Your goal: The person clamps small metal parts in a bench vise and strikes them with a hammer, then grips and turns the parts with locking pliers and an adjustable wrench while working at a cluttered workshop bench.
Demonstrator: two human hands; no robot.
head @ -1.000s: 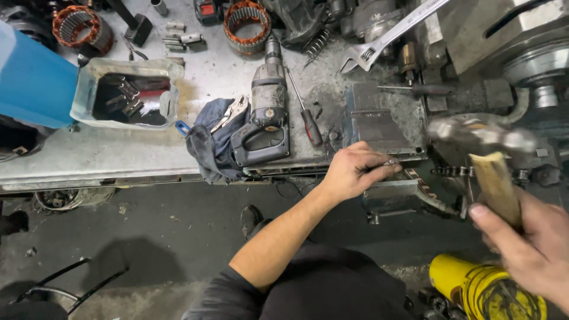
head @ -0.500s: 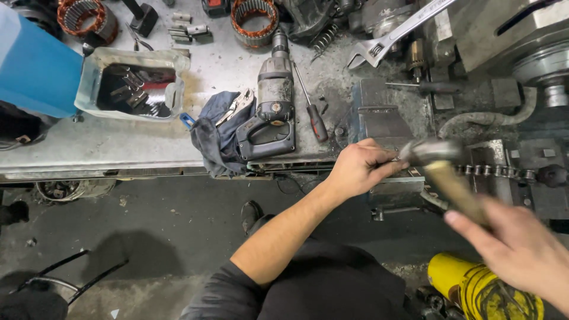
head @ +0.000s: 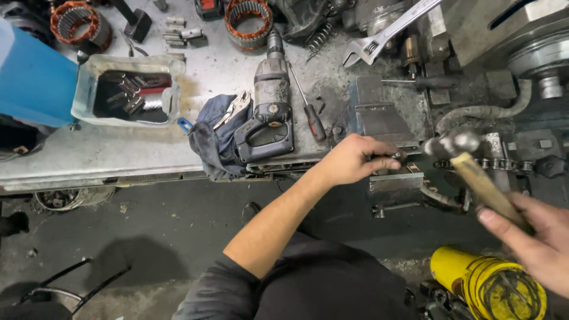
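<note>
A wooden-handled hammer with a rounded steel head [head: 456, 144] is gripped in the right hand [head: 536, 246], the fingers wrapped around the lower end of the pale, worn handle, with the head raised above and to the left of that grip. Just beside the hammer head, the left hand [head: 354, 159] is pinched shut on a small dark metal piece [head: 396, 157], too small to identify, held at the grey steel bench vise [head: 385, 121]. A greasy roller chain of dull metal links [head: 504, 164] is stretched to the right of the pinched piece, passing beneath the hammer head. To the left of the left hand, a heavy grey electric drill with a loop handle [head: 267, 115] is laid on a crumpled dark blue rag [head: 210, 142], with a red-handled screwdriver [head: 308, 109] lying between the drill and the vise. Further left, a cloudy cut-open plastic container holding dark metal parts [head: 127, 89] is set on the scratched, grimy metal workbench [head: 89, 157]. Below the right hand, a glossy yellow ribbed cylinder [head: 483, 281] is seen near the dark floor.
</note>
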